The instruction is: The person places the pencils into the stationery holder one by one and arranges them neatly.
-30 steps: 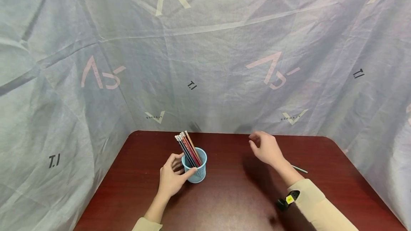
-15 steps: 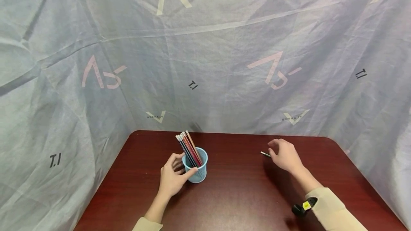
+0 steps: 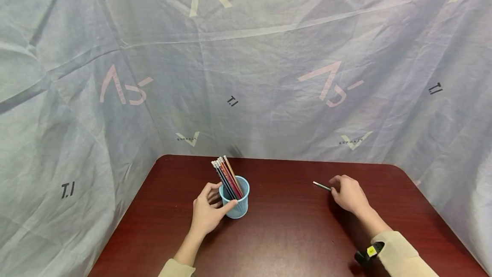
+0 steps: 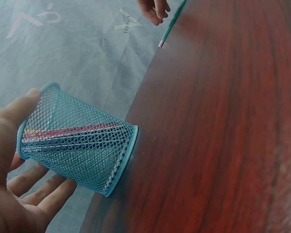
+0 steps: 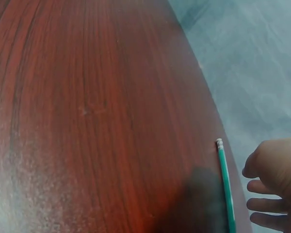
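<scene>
A light blue mesh pencil holder point(image 3: 238, 210) stands on the table, left of centre. Several pencils point(image 3: 227, 178) with white eraser ends lean out of its top towards the left. My left hand point(image 3: 205, 214) holds the holder from the left, thumb at the near side of the rim and fingers around the far side. A lone green pencil point(image 3: 321, 186) lies on the table at the right, its white eraser end pointing left. My right hand point(image 3: 350, 194) is just over it, hiding its other end. In the right wrist view, loosely bent fingers point(image 5: 266, 205) show beside the green pencil point(image 5: 225, 182), apart from it.
The table point(image 3: 284, 230) is dark red wood with rounded far corners. Grey printed cloth point(image 3: 261, 76) hangs behind it and along both sides. A black device with a yellow label point(image 3: 371, 251) sits on my right wrist.
My right hand has moved right and lowered towards the green pencil, whose eraser end now shows left of the fingers. The left hand stays on the pencil holder.
</scene>
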Demonstrator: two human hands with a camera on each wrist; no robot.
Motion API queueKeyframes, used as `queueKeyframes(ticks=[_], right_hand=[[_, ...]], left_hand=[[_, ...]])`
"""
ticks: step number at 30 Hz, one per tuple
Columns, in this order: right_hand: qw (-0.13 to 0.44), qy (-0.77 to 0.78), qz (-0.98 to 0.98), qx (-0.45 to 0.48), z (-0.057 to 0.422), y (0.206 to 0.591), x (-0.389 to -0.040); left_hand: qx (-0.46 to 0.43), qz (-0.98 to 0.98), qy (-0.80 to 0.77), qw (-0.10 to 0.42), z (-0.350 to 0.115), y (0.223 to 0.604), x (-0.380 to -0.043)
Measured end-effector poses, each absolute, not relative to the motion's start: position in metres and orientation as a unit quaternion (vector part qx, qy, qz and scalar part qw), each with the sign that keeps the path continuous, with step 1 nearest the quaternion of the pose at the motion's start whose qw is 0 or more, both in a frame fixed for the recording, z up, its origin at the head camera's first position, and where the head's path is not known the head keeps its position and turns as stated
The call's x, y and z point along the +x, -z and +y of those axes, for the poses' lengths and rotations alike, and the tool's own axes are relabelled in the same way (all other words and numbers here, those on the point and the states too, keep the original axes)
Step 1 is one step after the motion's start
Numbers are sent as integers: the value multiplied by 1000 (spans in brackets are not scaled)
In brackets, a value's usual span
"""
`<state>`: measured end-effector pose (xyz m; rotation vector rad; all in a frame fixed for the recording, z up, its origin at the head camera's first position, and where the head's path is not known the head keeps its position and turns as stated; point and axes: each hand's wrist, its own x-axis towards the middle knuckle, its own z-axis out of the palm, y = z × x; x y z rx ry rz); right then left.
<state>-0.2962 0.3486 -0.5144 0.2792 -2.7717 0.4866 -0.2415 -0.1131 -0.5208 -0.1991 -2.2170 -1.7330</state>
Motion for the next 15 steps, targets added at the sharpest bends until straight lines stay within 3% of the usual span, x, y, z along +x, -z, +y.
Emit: queueKeyframes(ticks=[8, 15], right_hand=[[131, -155, -975, 95, 351, 522, -293], [144, -145, -973, 106, 349, 530, -291]], left_hand=[[-71, -773, 611, 156, -113, 520, -241], [-68, -774, 610, 157, -114, 522, -241]])
